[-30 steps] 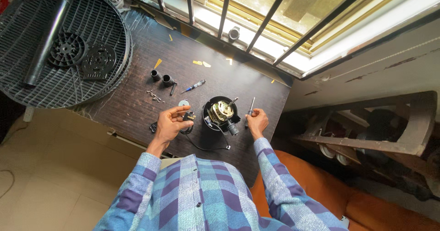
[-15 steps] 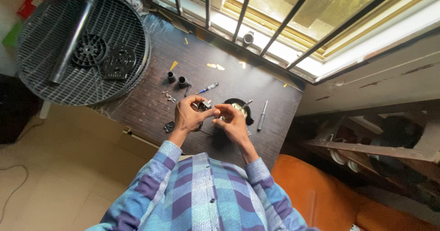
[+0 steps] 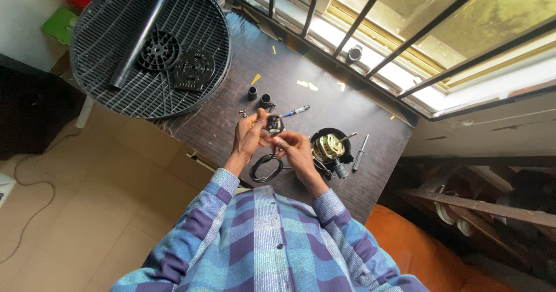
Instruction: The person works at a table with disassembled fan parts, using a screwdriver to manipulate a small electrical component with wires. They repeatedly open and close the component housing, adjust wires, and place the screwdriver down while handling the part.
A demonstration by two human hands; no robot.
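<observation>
A dark wooden table stands below a barred window, seen from above. Both hands meet over its near edge: the left hand and the right hand pinch a small dark block-shaped part between their fingertips, fingers closed on it and lifting it off the surface, apparently for close handling. Just right of the hands sits one round fan motor with copper windings, with one screwdriver beside it. One coiled black cable lies near the hands. Two short black cylinders stand farther off; one large black fan grille rests far left.
</observation>
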